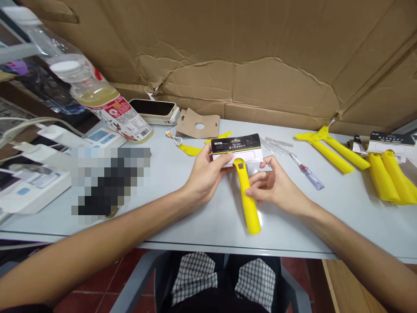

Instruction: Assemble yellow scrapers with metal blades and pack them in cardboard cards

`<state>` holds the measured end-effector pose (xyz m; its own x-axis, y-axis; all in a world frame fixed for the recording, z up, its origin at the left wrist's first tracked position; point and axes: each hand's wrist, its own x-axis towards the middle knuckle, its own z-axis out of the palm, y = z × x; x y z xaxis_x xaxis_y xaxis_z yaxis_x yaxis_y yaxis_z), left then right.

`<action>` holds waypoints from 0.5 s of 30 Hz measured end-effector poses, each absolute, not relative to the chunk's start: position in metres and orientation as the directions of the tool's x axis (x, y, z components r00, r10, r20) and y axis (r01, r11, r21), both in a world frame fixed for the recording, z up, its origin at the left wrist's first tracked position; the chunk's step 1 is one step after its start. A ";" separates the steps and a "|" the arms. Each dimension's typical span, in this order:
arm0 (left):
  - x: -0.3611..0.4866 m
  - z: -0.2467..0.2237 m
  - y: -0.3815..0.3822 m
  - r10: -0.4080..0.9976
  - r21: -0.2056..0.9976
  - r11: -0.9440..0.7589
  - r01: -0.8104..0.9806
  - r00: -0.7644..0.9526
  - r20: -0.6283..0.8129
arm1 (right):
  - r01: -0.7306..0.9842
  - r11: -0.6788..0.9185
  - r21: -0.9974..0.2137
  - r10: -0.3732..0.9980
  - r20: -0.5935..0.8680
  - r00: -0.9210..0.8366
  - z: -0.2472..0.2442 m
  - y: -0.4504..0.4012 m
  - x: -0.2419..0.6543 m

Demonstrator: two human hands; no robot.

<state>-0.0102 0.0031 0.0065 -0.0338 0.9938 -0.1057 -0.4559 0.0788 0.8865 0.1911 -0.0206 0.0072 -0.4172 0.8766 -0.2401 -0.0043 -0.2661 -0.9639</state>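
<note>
A black and white printed card (241,149) is in front of me above the table, with a yellow handle (250,208) hanging from its lower edge. My left hand (206,174) pinches the card's left side, thumb on its face. The fingers of my right hand (275,184) close on the side of the yellow handle, near its middle. The handle points down toward the table's front edge. Part of the card's lower edge is hidden behind the handle's top.
Loose yellow tools (339,152), carded yellow handles (387,180) and a screwdriver (309,174) lie to the right. Behind are a brown cardboard piece (198,126), a yellow blade-like part (189,150) and a phone (152,108). Bottles (128,119) and power strips (35,187) stand left.
</note>
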 end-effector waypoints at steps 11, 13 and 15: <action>-0.034 0.012 0.032 0.994 0.994 -0.105 -0.026 -0.033 0.104 | 0.407 0.225 -0.885 0.931 0.073 -0.357 0.014 -0.025 0.197; -0.036 0.012 0.035 0.988 0.987 -0.154 0.049 -0.025 0.155 | 0.520 0.368 -0.771 0.911 0.188 -0.367 0.012 -0.024 0.197; -0.036 0.011 0.035 0.990 0.987 -0.142 0.074 -0.014 0.143 | 0.590 0.466 -0.659 0.882 0.299 -0.364 0.010 -0.023 0.197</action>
<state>-0.0358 0.0350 0.0107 -0.0144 0.9896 0.1432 0.0738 -0.1417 0.9872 0.1966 -0.0225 0.0101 -0.3637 0.8823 0.2988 0.5901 0.4665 -0.6589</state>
